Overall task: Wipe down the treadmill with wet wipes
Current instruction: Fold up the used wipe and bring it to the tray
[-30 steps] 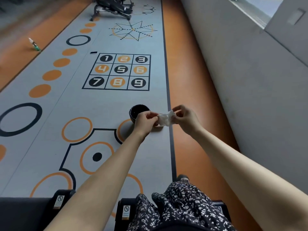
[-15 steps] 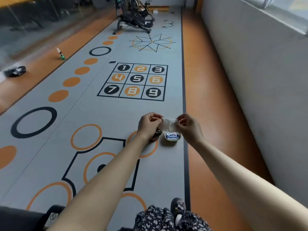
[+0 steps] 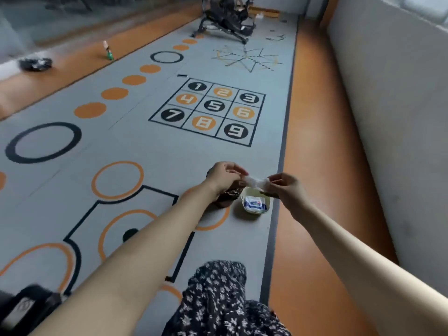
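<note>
Head view: both arms reach forward over the printed floor mat (image 3: 150, 151). The left hand (image 3: 224, 175) and the right hand (image 3: 286, 187) each pinch one end of a white wet wipe (image 3: 254, 181), which stretches between them as a twisted, still bunched strip. Directly below it on the mat lies a blue-and-white pack of wipes (image 3: 255, 204) in a white tray (image 3: 243, 202), with a dark container (image 3: 229, 196) just beside the tray and partly hidden by the left wrist. A blurred black edge at the lower left corner is probably the treadmill (image 3: 24, 309); the wipe is well apart from it, so no wiping has begun.

Several things could go wrong from here. Pulling the ends apart too hard could tear the thin, damp sheet. A light fingertip pinch could slip, dropping the wipe onto the mat, where it would pick up dirt. Left wadded, it would clean only a narrow strip per pass. The tray and container also sit in front of the person's patterned skirt (image 3: 218, 299), so a careless step could kick them over.
</note>
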